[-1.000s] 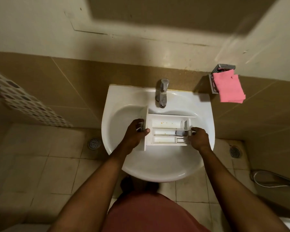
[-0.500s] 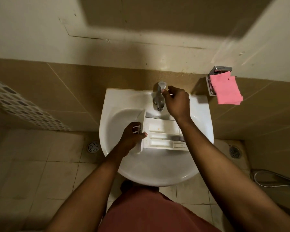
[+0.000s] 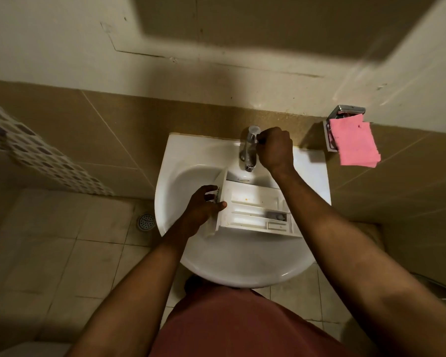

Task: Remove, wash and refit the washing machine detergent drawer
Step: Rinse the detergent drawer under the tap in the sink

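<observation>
Right fingers [image 3: 265, 137] curled tight against the head of the tap [image 3: 248, 153], upper centre of frame. I read a pinch on the handle, but the contact itself sits behind the knuckles. Left fingers [image 3: 211, 189] wrapped round the front panel of the detergent drawer [image 3: 255, 210], thumb along its near edge: a firm grip, not a rest.

Drawer lies across the sink [image 3: 242, 271] at centre frame, open side up, its back edge just below the spout. Orange specks in the big compartment. No stream that I can make out.

Step in hand, as I judge it: opening the water.
- Turn the handle slowly; a hard jet on the flat compartments would spray out.
- Keep the left hand [image 3: 201, 206] clamped and tip the drawer slightly so water drains through.
- Bring the speckled compartment under the spout first.
- Free the right hand [image 3: 274, 148] afterwards for rubbing.
</observation>
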